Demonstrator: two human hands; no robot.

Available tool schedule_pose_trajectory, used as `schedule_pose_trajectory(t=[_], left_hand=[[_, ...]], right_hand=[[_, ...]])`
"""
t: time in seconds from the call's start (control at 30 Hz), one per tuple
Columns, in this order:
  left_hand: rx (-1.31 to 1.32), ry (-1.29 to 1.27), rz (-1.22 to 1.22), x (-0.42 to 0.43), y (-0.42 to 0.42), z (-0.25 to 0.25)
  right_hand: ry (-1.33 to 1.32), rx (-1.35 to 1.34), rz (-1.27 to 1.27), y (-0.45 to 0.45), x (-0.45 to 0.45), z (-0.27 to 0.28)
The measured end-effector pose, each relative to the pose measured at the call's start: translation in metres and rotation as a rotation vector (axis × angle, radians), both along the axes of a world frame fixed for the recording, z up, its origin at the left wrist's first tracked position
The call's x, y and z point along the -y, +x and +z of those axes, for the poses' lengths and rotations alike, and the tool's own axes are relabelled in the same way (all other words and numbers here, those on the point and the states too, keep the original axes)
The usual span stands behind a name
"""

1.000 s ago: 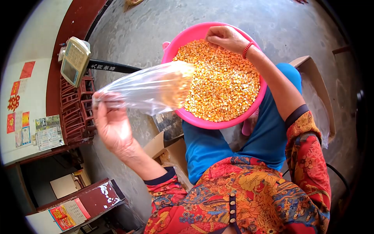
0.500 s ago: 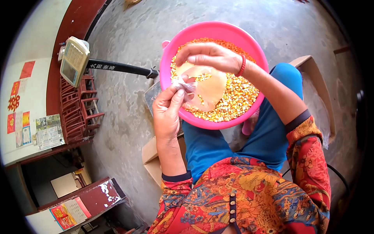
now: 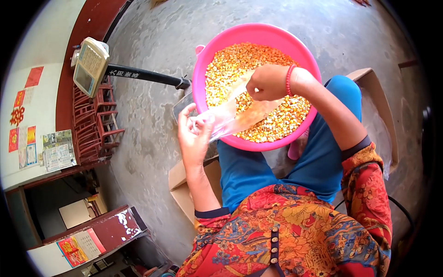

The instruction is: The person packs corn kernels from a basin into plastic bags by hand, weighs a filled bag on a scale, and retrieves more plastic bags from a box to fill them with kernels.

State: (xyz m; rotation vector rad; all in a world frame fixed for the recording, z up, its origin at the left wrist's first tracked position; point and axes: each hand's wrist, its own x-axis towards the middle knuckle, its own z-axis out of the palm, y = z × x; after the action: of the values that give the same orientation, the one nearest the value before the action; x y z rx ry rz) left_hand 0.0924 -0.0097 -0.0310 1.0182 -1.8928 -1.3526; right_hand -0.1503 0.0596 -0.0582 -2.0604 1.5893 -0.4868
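Observation:
A wide pink basin [image 3: 199, 83] full of yellow and orange corn kernels [image 3: 237, 57] rests in front of my knees. My left hand [image 3: 194, 136] is at the basin's left rim, thumb and fingers around a crumpled clear plastic bag [image 3: 220, 119]. From the bag a tan, sheet-like piece [image 3: 256, 114] stretches across the kernels. Over the basin's right half, my right hand [image 3: 270, 83] is closed at the tan piece, its fingertips turned down and partly hidden. I cannot make out exactly where the bag ends and the tan piece begins.
A scale's display [image 3: 91, 67] on a black post [image 3: 143, 77] stands left of the basin. Open cardboard boxes [image 3: 182, 182] flank my legs, the right one holding clear plastic. Stacked red wooden stools [image 3: 99, 117] line the wall at left.
My right hand has moved right and down and closed. My left hand has loosened from a tight pinch, and the bag has spread out. The tan piece has shifted and tilted, uncovering more corn.

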Motion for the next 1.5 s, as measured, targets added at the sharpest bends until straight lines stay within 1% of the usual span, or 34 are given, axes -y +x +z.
schedule_pose_trajectory(t=[0.03,0.07,0.13,0.17,0.2,0.23,0.27,0.3,0.33,0.4,0.47,0.53,0.57,0.67,0.7,0.73,0.8,0.83,0.87,0.93,0.97,1.0,1.07,1.1,1.13,1.2,1.23,1.27,1.3,1.33,1.37,1.4,1.47,1.5], left_hand=[[0.185,-0.047,-0.009,0.0,0.003,-0.002],[0.187,-0.046,-0.007,0.001,0.004,-0.007],[0.522,-0.264,-0.168,0.003,0.006,-0.021],[0.505,-0.402,-0.233,0.008,0.01,-0.031],[0.505,-0.402,-0.234,0.008,0.009,-0.032],[0.329,-0.176,-0.132,0.007,0.008,-0.034],[0.151,0.05,-0.029,0.006,0.006,-0.036],[0.024,0.155,0.02,0.003,0.001,-0.03],[0.024,0.156,0.024,0.003,-0.002,-0.027],[-0.185,0.278,0.119,0.005,-0.006,-0.025],[-0.191,0.304,0.107,0.007,-0.005,-0.034],[-0.32,0.473,0.118,0.006,-0.006,-0.041],[-0.349,0.475,0.027,0.006,-0.005,-0.044],[-0.304,0.451,0.086,-0.009,-0.026,-0.029],[-0.307,0.431,0.032,-0.006,-0.026,-0.032],[-0.307,0.432,0.032,-0.005,-0.026,-0.034],[-0.315,0.447,0.049,-0.003,-0.025,-0.034],[-0.317,0.447,0.051,-0.003,-0.025,-0.034],[-0.347,0.436,0.043,-0.004,-0.026,-0.034],[-0.381,0.428,0.034,-0.004,-0.028,-0.036],[-0.363,0.437,0.021,-0.003,-0.028,-0.04],[-0.344,0.446,0.008,-0.002,-0.028,-0.043],[-0.392,0.49,0.013,-0.001,-0.031,-0.048],[-0.417,0.508,-0.027,0.0,-0.033,-0.048],[-0.44,0.527,-0.069,0.001,-0.035,-0.048],[-0.436,0.542,-0.067,0.0,-0.047,-0.045],[-0.446,0.535,-0.029,-0.003,-0.057,-0.039],[-0.456,0.527,0.007,-0.004,-0.064,-0.036],[-0.471,0.483,-0.07,-0.001,-0.069,-0.039],[-0.471,0.484,-0.075,0.001,-0.074,-0.04],[-0.467,0.478,-0.099,0.002,-0.079,-0.042],[-0.462,0.472,-0.124,0.002,-0.086,-0.041],[-0.468,0.438,-0.123,0.002,-0.102,-0.034],[-0.488,0.433,-0.164,0.001,-0.108,-0.029]], right_hand=[[0.045,0.001,0.008,0.004,0.0,-0.001],[0.048,-0.136,0.015,0.014,0.004,-0.002],[0.009,-0.213,-0.034,0.039,0.008,0.0],[-0.11,-0.174,-0.033,0.05,0.007,-0.002],[-0.227,-0.135,-0.033,0.06,0.007,-0.008],[-0.249,0.043,-0.042,0.07,0.006,-0.018],[-0.245,0.046,-0.047,0.076,0.008,-0.027],[-0.131,-0.079,-0.04,0.078,0.011,-0.03],[-0.019,-0.203,-0.031,0.078,0.014,-0.032],[0.097,-0.408,0.073,0.068,0.01,-0.026],[0.116,-0.378,0.037,0.066,0.008,-0.027],[-0.162,-0.3,-0.118,0.074,0.011,-0.041],[-0.159,-0.299,-0.117,0.078,0.014,-0.049],[-0.455,-0.184,-0.046,0.088,0.025,-0.074],[-0.422,-0.065,-0.16,0.092,0.02,-0.077],[-0.421,-0.065,-0.161,0.09,0.022,-0.081],[-0.241,-0.201,-0.303,0.084,0.031,-0.083],[-0.004,-0.284,-0.292,0.072,0.03,-0.045],[-0.003,-0.286,-0.29,0.065,0.031,-0.052],[-0.082,-0.307,-0.31,0.049,0.031,-0.048],[0.046,-0.314,-0.349,0.044,0.026,-0.046],[0.048,-0.316,-0.347,0.044,0.021,-0.041],[0.002,-0.187,-0.492,0.046,0.011,-0.035],[-0.009,-0.157,-0.469,0.048,0.007,-0.026],[-0.008,-0.156,-0.469,0.053,0.007,-0.034],[-0.152,-0.221,-0.445,0.067,0.011,-0.062],[-0.217,-0.164,-0.464,0.073,0.012,-0.067],[-0.216,-0.164,-0.468,0.075,0.015,-0.075],[-0.279,-0.178,-0.455,0.075,0.019,-0.072],[-0.343,-0.192,-0.441,0.075,0.021,-0.069],[-0.212,-0.043,-0.474,0.069,0.018,-0.066],[-0.211,-0.045,-0.48,0.067,0.02,-0.074],[-0.213,0.026,-0.389,0.062,0.026,-0.097],[-0.153,0.206,-0.489,0.057,0.023,-0.084]])
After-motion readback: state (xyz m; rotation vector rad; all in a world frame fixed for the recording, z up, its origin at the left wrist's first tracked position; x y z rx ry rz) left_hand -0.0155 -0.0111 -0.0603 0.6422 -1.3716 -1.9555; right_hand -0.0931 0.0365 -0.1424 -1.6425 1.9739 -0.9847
